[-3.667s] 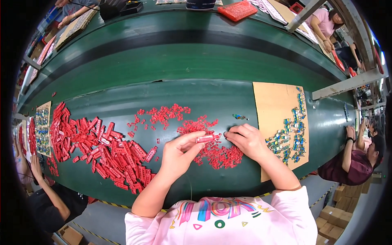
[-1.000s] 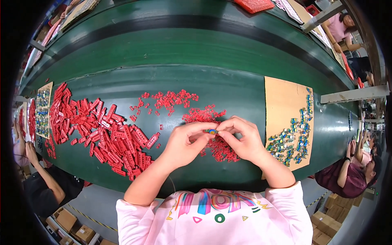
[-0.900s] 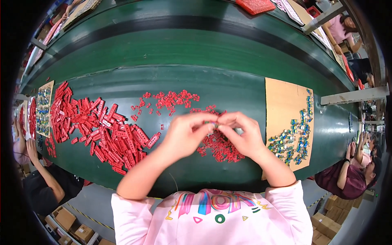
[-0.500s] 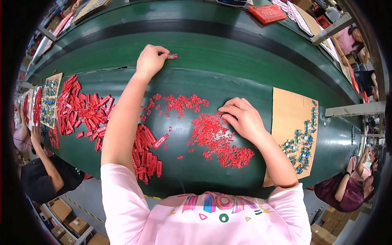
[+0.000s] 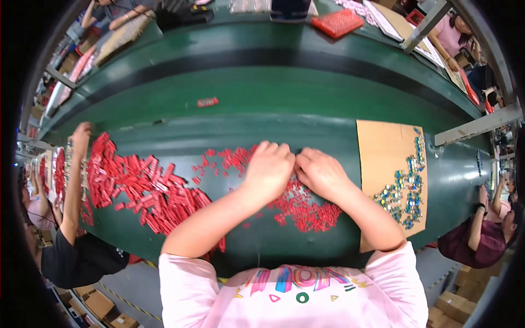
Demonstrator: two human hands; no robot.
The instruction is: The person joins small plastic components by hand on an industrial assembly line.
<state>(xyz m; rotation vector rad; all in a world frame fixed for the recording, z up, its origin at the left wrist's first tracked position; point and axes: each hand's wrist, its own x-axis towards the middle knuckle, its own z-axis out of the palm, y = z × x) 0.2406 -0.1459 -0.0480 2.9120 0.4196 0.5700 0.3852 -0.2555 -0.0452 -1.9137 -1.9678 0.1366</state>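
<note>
My left hand (image 5: pixel 269 168) and my right hand (image 5: pixel 322 174) meet over a pile of small red plastic pieces (image 5: pixel 311 212). Both have curled fingers, fingertips close together; whatever lies between them is hidden. Behind my left hand is a looser scatter of similar small red pieces (image 5: pixel 234 159). Left of my left forearm spreads a big heap of longer red plastic strips (image 5: pixel 158 188), partly covered by that arm. One red strip (image 5: pixel 208 102) lies alone on the green conveyor belt (image 5: pixel 306 90) beyond my hands.
At right a cardboard sheet (image 5: pixel 377 158) carries several small blue, green and metallic components (image 5: pixel 402 191). A red package (image 5: pixel 337 23) lies across the belt. A metal post (image 5: pixel 476 126) juts in at right. Co-workers sit on both sides; one's arm (image 5: pixel 75 180) reaches past the strip heap.
My left hand has let go of the red strip on the belt and come back beside my right hand. The co-worker's arm at left has reached forward. The whole view has shifted slightly.
</note>
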